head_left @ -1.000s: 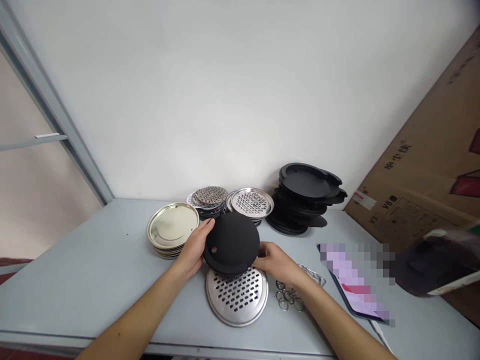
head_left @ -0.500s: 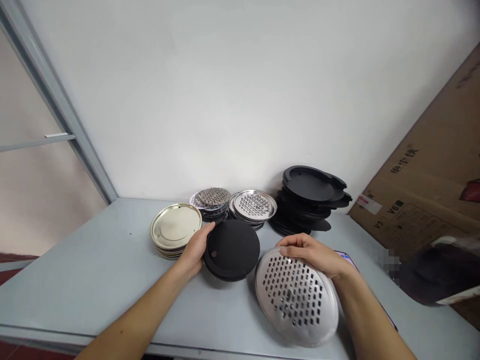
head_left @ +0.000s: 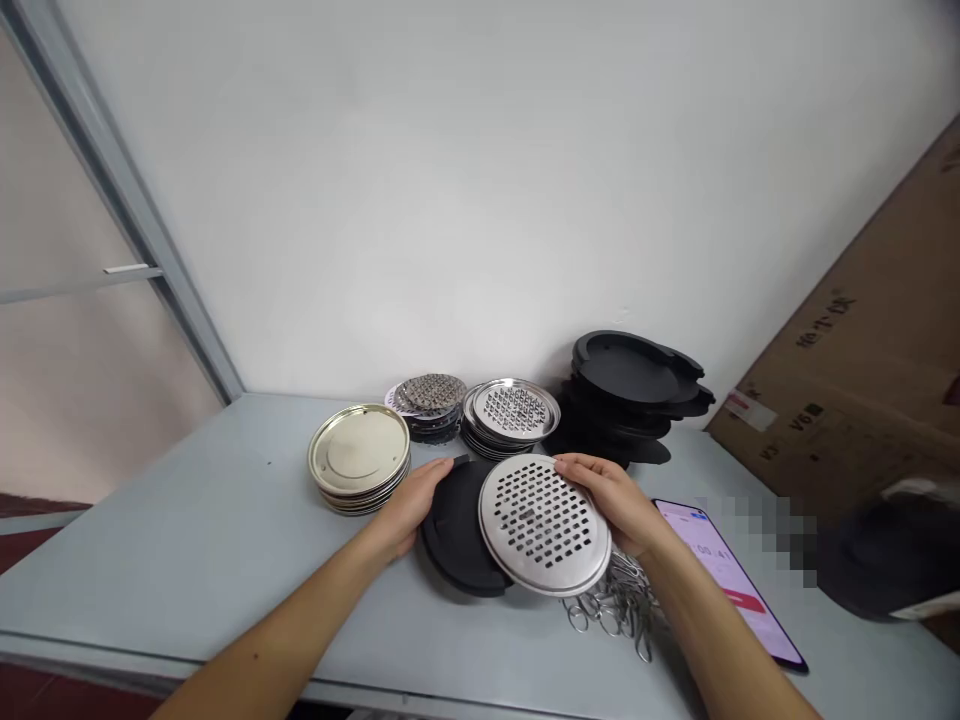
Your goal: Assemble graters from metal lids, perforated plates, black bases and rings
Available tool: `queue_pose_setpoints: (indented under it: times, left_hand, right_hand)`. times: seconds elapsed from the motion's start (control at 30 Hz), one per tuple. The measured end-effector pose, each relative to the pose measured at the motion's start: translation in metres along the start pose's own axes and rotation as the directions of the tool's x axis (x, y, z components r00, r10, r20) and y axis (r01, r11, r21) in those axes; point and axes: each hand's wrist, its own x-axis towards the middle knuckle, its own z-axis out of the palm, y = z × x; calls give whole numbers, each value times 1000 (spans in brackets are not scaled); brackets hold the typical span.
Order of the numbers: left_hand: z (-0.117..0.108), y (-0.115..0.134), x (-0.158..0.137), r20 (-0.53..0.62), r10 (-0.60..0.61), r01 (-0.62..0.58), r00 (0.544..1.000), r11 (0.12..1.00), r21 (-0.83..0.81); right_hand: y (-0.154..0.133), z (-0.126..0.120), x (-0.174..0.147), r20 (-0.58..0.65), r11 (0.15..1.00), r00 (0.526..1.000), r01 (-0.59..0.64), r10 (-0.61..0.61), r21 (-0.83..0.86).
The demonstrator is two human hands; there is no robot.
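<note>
My left hand (head_left: 411, 508) grips the left rim of a round black tray (head_left: 456, 540), tilted above the table. In my right hand (head_left: 611, 497) is a round silver grater disc (head_left: 544, 530) with rows of slots, pinched at its upper right edge. The disc overlaps the tray's right side and hides part of it; whether the two touch, I cannot tell. Just behind my hands stand a stack of gold-coloured round lids (head_left: 360, 450), a stack of silver grater discs (head_left: 514, 412) and a pile of rough-faced discs (head_left: 431, 395).
More black trays (head_left: 630, 370) are stacked at the back right against the wall. Small metal rings and clips (head_left: 619, 600) lie in a heap beneath my right wrist. A phone (head_left: 720, 570) rests to the right, with a cardboard box (head_left: 825, 390) beyond it on the grey table (head_left: 210, 520).
The grater disc has moved left and up, from beside the tray to overlapping it. The black tray has tilted and shifted slightly down and right. The metal rings and phone screen are now exposed.
</note>
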Motion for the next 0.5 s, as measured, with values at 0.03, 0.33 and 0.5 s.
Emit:
queue_pose_setpoints:
  times: [0.03,0.33,0.5]
  left_hand:
    - [0,0,0,11,1,-1,1000,1000,0]
    - [1,-3,-5,125,-13,0,992,995,102]
    - [1,-4,-7,177,-33,20,984,997,71]
  right_hand:
    - [4,4,1,-13,1000,1000,18,-19,-18]
    - [30,36,5,-164,939,960,172,-227,-297]
    - [28,39,1,-85,984,993,73,-88,-164]
